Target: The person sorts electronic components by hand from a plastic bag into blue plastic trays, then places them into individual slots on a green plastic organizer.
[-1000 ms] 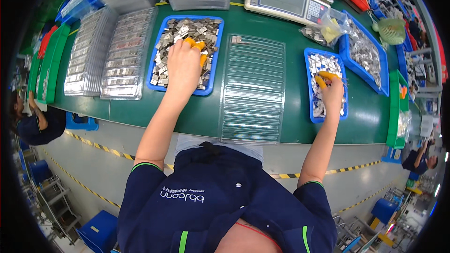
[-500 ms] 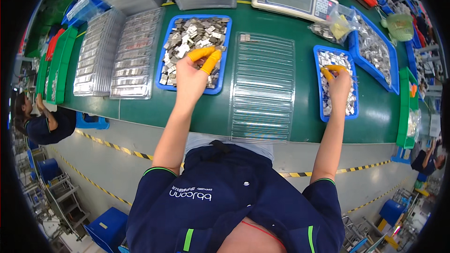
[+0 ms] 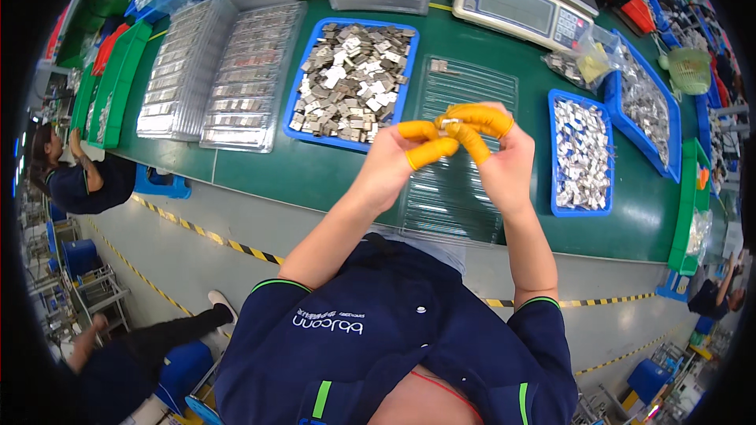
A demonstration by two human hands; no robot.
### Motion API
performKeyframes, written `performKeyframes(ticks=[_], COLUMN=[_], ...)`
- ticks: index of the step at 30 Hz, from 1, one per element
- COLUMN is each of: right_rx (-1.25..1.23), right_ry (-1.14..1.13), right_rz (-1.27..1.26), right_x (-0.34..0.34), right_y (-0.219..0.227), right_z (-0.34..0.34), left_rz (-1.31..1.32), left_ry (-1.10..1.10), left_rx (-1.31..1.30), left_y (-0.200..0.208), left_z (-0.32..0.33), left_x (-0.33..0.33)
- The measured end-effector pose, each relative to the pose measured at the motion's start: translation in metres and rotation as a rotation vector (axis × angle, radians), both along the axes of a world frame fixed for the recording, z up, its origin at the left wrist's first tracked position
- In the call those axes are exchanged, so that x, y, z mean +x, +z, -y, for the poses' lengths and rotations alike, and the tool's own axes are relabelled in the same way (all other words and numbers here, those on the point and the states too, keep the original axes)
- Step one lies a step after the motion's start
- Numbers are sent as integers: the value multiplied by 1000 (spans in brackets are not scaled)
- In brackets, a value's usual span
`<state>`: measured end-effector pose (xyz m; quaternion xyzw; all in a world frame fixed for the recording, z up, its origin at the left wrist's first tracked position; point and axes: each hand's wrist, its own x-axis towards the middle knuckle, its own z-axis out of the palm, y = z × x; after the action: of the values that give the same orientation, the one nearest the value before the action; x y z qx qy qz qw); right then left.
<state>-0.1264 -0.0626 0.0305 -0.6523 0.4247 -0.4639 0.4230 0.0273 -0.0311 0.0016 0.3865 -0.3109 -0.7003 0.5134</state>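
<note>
Both hands meet over the clear slotted plastic tray (image 3: 450,216), with yellow covers on several fingertips. A small silvery metal part (image 3: 449,123) is pinched between them. My left hand (image 3: 391,164) closes on it from the left with thumb and finger. From the right, the covered fingers of my right hand (image 3: 506,165) grip the same piece. Its exact shape is mostly hidden by the fingertips. Another small metal piece (image 3: 439,67) lies in the tray's far-left slot. A blue tray (image 3: 331,141) heaped with flat metal pieces stands to the left. On the right is a smaller blue tray (image 3: 581,212) of small silvery parts.
Stacks of filled clear trays (image 3: 250,79) stand at left. A digital scale (image 3: 512,1) sits at the back, beside a plastic bag (image 3: 596,59). Another blue tray (image 3: 676,159) and a green bin (image 3: 683,240) line the right edge. Other people work nearby.
Both hands have left the two blue trays and come together over the clear tray, now holding a small metal part. Another person's leg has appeared at lower left.
</note>
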Motion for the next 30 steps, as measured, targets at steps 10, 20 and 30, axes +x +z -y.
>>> performKeyframes(ticks=[10, 20, 30], right_rx=[205, 187, 346], right_ry=[-42, -2, 168], right_rz=[132, 16, -32], right_x=[2, -5, -16], right_y=[1, 3, 3], right_z=[0, -4, 4], left_rz=[198, 286, 536], left_ry=[148, 172, 132], left_rx=[-130, -170, -274], left_y=[5, 3, 3], left_z=[-2, -5, -11], left_x=[13, 11, 14])
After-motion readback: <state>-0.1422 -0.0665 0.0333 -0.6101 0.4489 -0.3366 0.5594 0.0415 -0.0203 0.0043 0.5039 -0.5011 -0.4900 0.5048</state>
